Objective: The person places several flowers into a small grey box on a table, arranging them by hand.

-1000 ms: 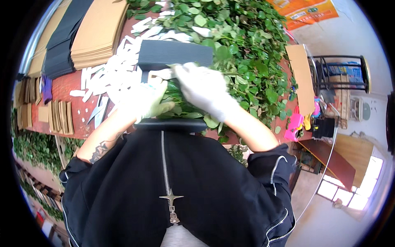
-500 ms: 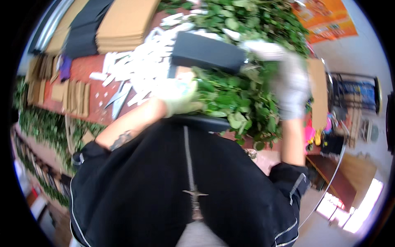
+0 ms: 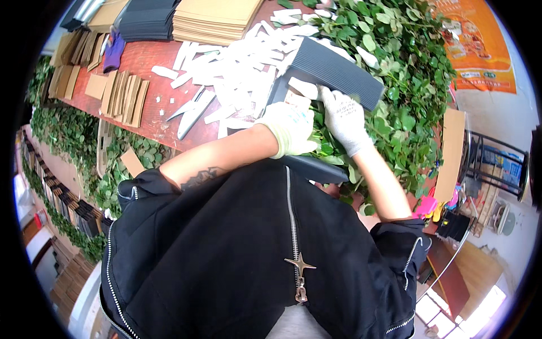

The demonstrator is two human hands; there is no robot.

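Observation:
My left hand (image 3: pixel 291 127), in a pale glove, lies curled over leafy stems (image 3: pixel 327 150) inside a black ridged cardboard wrap (image 3: pixel 337 72). Its thumb and fingers close around the stems from the left. Right beside it, my right hand (image 3: pixel 343 116), in a white-grey glove, has its fingertips pinched at the end of a white tapered sleeve (image 3: pixel 304 87). Whatever the sleeve covers is hidden. One raised flap of the wrap stands behind both hands, and its near edge (image 3: pixel 316 168) shows against my black jacket.
Many loose white sleeves (image 3: pixel 226 73) cover the red table (image 3: pixel 152 101), with scissors (image 3: pixel 195 110) at their left. Stacks of brown cardboard (image 3: pixel 212 20) and black cardboard (image 3: pixel 147 20) stand at the back, near a purple glove (image 3: pixel 113 51). Leafy branches (image 3: pixel 406 73) pile up at right.
My right hand has come leftward from over the leaves to beside my left hand and now pinches a white sleeve. The whole view has shifted, so the table sits further right.

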